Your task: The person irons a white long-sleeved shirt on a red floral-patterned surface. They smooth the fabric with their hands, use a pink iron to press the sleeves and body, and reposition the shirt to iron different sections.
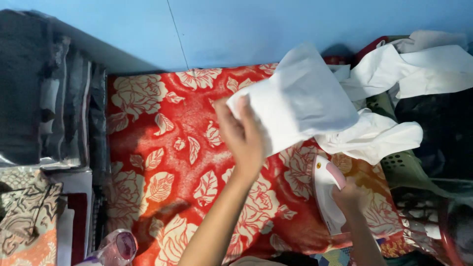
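Pink-and-white iron (329,193) is standing at lower right, my right hand (351,196) wrapping its handle. Above centre, my left hand (241,135) is pinching the white cloth (295,106) over the red blanket (162,157). Farther right, more white laundry (419,69) is lying heaped.

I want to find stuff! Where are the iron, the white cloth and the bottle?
iron (327,194), head view, on its white body.
white cloth (300,106), head view, on its middle.
bottle (118,248), head view, on its clear side.
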